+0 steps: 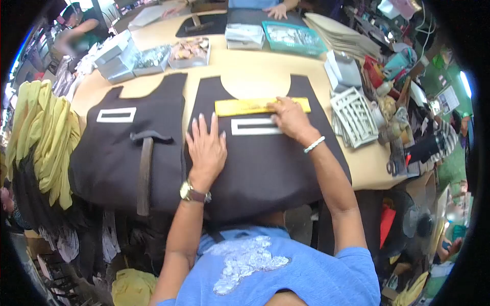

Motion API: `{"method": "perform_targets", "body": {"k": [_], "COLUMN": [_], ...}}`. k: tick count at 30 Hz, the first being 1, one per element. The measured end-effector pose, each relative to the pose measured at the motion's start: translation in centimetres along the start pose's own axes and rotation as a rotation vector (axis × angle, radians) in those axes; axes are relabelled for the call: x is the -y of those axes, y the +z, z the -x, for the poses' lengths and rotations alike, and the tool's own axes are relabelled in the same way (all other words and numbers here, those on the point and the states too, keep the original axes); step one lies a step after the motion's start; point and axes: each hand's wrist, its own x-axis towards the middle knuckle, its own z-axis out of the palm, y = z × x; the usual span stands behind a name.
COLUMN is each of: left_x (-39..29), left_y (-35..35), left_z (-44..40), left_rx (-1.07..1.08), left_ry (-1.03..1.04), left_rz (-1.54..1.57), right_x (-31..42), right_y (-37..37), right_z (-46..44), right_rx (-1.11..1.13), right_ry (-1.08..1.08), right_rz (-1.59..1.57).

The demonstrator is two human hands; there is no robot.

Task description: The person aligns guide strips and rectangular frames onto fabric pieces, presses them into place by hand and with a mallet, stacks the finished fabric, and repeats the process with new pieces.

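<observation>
A dark fabric piece [255,168] with a curved neckline lies flat on the table in front of me. Across its upper part is a yellow ruler [242,107], with a white rectangular frame [250,131] just below it. My right hand [293,122] has bent fingers on the ruler's right half, the thumb side by the frame's right end, which it partly covers. My left hand [206,145] rests palm down on the fabric's left side, fingers stretched. To the left, a second dark piece [107,153] bears another white frame [116,115] and a hammer [145,173].
Along the far side stand boxes of small parts [189,52], a teal basket [295,38] and another hammer [198,23]. White slotted templates [354,117] are stacked at right beside clutter. Yellow cloth [41,132] hangs at left. A co-worker's hand [276,11] rests across the table.
</observation>
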Motion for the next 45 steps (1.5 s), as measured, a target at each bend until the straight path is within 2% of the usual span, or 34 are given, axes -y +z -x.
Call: {"method": "perform_targets", "body": {"k": [1, 2, 5, 8, 11, 12, 14, 16, 17, 18, 22, 23, 25, 26, 27, 28, 29, 31, 32, 33, 34, 35, 36, 37, 38, 39, 40, 41, 42, 44, 45], "left_x": [0.1, 0.5, 0.9, 1.2, 1.4, 1.4, 1.1, 1.2, 1.2, 1.2, 1.3, 1.1, 0.3, -0.5, -1.0, -0.8, -0.5, 0.8, 1.7, 2.9, 4.1, 5.7, 7.8, 9.9, 11.4, 13.7, 15.3, 16.7, 16.1, 15.1, 15.0], "left_y": [0.5, 1.4, 2.0, 2.4, 2.3, 2.5, 2.4, 2.4, 2.7, 2.9, 2.8, 2.4, 0.7, -0.8, -2.7, -4.4, -6.1, -10.8, -13.3, -15.5, -17.2, -18.8, -19.5, -20.2, -21.5, -22.7, -24.3, -27.0, -29.6, -34.0, -35.1], "left_z": [0.4, 0.8, 1.0, 0.9, 0.9, 0.9, 0.8, 1.0, 1.0, 1.0, 1.4, 1.6, 2.1, 2.4, 2.3, 2.1, 1.7, 0.9, 1.1, 1.7, 2.9, 4.5, 6.7, 9.3, 12.3, 15.7, 19.1, 21.9, 22.3, 22.4, 21.7], "left_rx": [-0.023, -0.037, -0.021, -0.014, 0.045, 0.031, 0.022, 0.014, 0.004, -0.006, -0.001, -0.014, -0.046, -0.115, -0.165, -0.25, -0.335, -0.5, -0.516, -0.535, -0.566, -0.597, -0.684, -0.769, -0.782, -0.863, -0.932, -0.992, -1.1, -1.282, -1.311], "left_ry": [-0.044, -0.069, -0.148, -0.187, -0.169, -0.158, -0.154, -0.149, -0.146, -0.145, -0.096, -0.078, -0.038, -0.055, -0.04, -0.009, 0.022, 0.009, -0.081, -0.17, -0.257, -0.339, -0.428, -0.513, -0.61, -0.661, -0.757, -0.878, -0.824, -0.672, -0.59], "left_rz": [0.017, 0.02, 0.06, 0.075, 0.033, 0.006, 0.029, 0.029, 0.023, 0.014, 0.019, 0.142, 0.376, 0.627, 0.724, 0.759, 0.79, 0.743, 0.78, 0.818, 0.725, 0.631, 0.538, 0.445, 0.426, 0.255, 0.128, 0.183, 0.219, 0.245, 0.194], "right_x": [-0.2, -0.5, -1.7, -3.8, -4.7, -5.1, -4.8, -3.5, -4.6, -5.7, -3.3, -2.8, -1.7, -3.8, -4.1, -4.6, -2.1, -0.1, 1.5, 3.6, 5.2, 5.9, 7.6, 9.8, 12.9, 15.7, 17.9, 20.1, 21.9, 25.0, 26.3], "right_y": [1.4, 2.4, 3.4, 5.6, 5.0, 4.7, 2.2, -1.5, -0.5, 1.2, 0.1, -0.6, -2.8, -2.0, -2.6, -3.8, -7.1, -11.1, -13.0, -14.7, -14.7, -13.6, -13.6, -12.3, -11.8, -12.0, -11.8, -11.6, -12.7, -14.0, -14.8], "right_z": [-1.2, -2.7, -7.7, -12.4, -13.0, -11.8, -7.6, -2.7, 0.0, 2.8, 10.3, 11.3, 12.3, 13.2, 13.5, 13.2, 12.4, 10.1, 9.3, 8.4, 7.4, 6.4, 6.1, 5.7, 6.0, 6.6, 6.8, 7.0, 7.2, 6.6, 5.9], "right_rx": [0.019, 0.058, 0.029, -0.163, -0.24, -0.246, -0.116, -0.021, -0.035, -0.141, -0.199, -0.221, -0.186, -0.272, -0.382, -0.402, -0.435, -0.432, -0.472, -0.345, -0.348, -0.246, -0.008, 0.067, 0.186, 0.308, 0.249, 0.176, 0.232, 0.067, -0.049], "right_ry": [-0.05, 0.006, 0.088, 0.178, 0.31, 0.334, 0.459, 0.603, 0.575, 0.55, 0.554, 0.545, 0.709, 0.572, 0.509, 0.438, 0.442, 0.232, 0.193, 0.214, 0.155, 0.013, 0.062, -0.099, -0.14, -0.205, -0.45, -0.687, -0.78, -1.0, -1.044], "right_rz": [0.063, -0.043, -0.027, 0.04, 0.146, 0.191, 0.372, 0.311, 0.403, 0.491, 0.278, 0.221, -0.271, -0.339, -0.446, -0.591, -0.84, -1.089, -0.875, -0.999, -0.994, -1.136, -1.137, -1.159, -1.207, -1.164, -1.119, -1.082, -1.173, -1.371, -1.396]}}
